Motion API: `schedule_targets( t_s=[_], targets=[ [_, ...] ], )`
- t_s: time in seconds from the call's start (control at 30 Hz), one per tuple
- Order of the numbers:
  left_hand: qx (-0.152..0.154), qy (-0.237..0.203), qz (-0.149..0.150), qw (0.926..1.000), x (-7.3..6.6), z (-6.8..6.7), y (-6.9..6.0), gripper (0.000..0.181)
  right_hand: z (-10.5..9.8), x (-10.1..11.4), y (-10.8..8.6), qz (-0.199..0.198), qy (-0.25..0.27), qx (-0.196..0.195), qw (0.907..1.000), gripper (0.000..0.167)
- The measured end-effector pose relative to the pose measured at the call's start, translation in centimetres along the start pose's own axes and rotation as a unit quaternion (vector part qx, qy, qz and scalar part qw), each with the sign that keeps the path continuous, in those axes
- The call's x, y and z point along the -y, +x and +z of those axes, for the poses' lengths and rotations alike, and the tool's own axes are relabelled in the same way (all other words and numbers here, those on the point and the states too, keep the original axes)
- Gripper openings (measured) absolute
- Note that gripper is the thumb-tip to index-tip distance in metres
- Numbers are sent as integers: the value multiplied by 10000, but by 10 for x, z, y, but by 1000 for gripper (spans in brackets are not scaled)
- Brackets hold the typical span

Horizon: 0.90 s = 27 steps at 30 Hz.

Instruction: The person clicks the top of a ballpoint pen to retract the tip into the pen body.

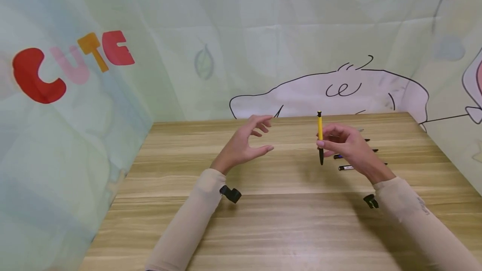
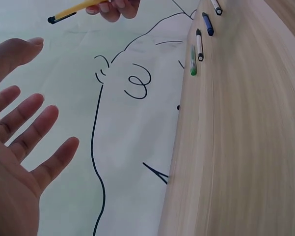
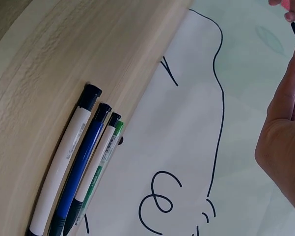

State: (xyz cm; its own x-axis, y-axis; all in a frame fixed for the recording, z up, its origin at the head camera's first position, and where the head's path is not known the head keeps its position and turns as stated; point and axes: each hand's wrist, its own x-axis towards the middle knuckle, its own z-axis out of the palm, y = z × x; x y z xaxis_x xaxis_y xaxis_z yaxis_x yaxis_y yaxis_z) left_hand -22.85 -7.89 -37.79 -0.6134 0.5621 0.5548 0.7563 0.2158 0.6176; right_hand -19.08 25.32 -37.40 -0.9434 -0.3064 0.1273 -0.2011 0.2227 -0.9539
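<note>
My right hand (image 1: 348,145) pinches a yellow pen (image 1: 320,126) with a black lower part between thumb and fingers, above the table. The pen stands nearly upright, its black top end up and its black tip down. To its left, my left hand (image 1: 244,143) hovers with thumb and fingers apart, holding nothing. In the left wrist view its loosely spread fingers (image 2: 44,115) are apart from the yellow pen (image 2: 76,10). Below and behind the right hand lie a white marker (image 3: 61,167), a blue pen (image 3: 83,162), a white pen (image 3: 96,162) and a green-and-clear pen (image 3: 95,179).
The wood-grain table (image 1: 263,221) ends at a printed cloth backdrop (image 1: 180,74), which also rises along both sides. Several pens lie side by side on the table's right half. A black wrist mount (image 1: 230,194) sticks out from the left sleeve (image 1: 192,221).
</note>
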Motion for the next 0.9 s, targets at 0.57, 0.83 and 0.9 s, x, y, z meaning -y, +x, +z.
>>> schedule_targets(
  t_s=[0.57,0.83,0.9],
  targets=[
    [-232,-17,-303,9993,4,-20,-30,76,-6,1,-9,78,-569,-73,9983,25],
    [-354,15,-437,9984,7,-29,-44,75,-14,-3,-17,-283,-1387,-21,9899,21],
    [-368,50,-447,9983,8,-31,-48,75,-16,-4,-19,-352,-1478,32,9884,21]
  ],
)
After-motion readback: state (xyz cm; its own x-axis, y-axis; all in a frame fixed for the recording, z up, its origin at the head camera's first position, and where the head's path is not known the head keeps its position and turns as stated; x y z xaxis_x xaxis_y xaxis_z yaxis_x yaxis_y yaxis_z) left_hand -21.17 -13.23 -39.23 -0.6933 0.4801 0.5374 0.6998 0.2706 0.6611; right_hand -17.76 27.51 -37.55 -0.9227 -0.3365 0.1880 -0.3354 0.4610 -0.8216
